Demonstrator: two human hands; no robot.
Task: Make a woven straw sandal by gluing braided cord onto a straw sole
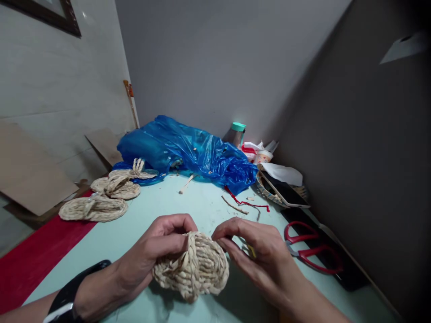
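One oval, beige, braided-straw piece (210,269) is held at the near middle, above the pale green worktop (161,197). The left hand (161,246) is closed on the piece's left side, thumb on top; the right hand (261,251) curves with thumb and forefinger nearly together at its right edge, and whether they pinch a strand I cannot tell. To the right, red-handled scissors (302,254) lie across a flat black object (352,279). At left, similar straw pieces (101,210) lie in a row. Crumpled, glossy blue plastic (188,146) spreads along the far side.
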